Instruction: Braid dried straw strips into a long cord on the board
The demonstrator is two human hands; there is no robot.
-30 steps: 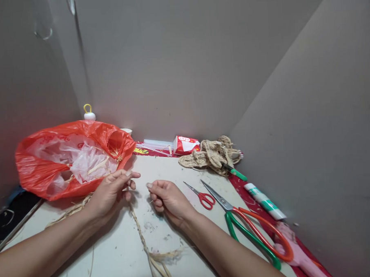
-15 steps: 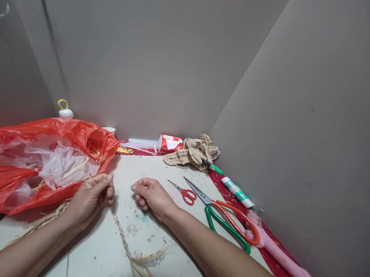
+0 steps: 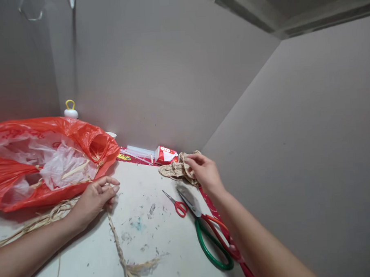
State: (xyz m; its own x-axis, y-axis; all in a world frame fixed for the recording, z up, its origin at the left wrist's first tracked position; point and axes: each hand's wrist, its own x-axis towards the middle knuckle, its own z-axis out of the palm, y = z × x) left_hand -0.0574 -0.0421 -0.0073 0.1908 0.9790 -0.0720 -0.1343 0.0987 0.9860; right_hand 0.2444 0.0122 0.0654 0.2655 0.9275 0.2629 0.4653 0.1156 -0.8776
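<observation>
My left hand (image 3: 97,199) is closed in front of the red bag, thumb and fingers pinched around the upper end of a thin braided straw cord (image 3: 117,243). The cord runs down the table toward me and splits into loose strands at its lower end. My right hand (image 3: 205,172) is over a pile of braided straw pieces (image 3: 171,170) at the back right, fingers curled and close together. Whether it grips one of them is hidden. Small red-handled scissors (image 3: 179,208) and large shears with green and orange handles (image 3: 198,221) lie below it.
A red plastic bag (image 3: 61,123) with clear plastic and straw stands at the left, straw strands (image 3: 50,218) beside it. A red-and-white box (image 3: 166,155) and clear sticks (image 3: 138,152) lie along the back. Grey walls (image 3: 139,75) enclose the white table (image 3: 152,238).
My right hand has moved from beside my left hand, forward and right to the straw pile. My left hand stays near the bag with the cord. The camera view has shifted.
</observation>
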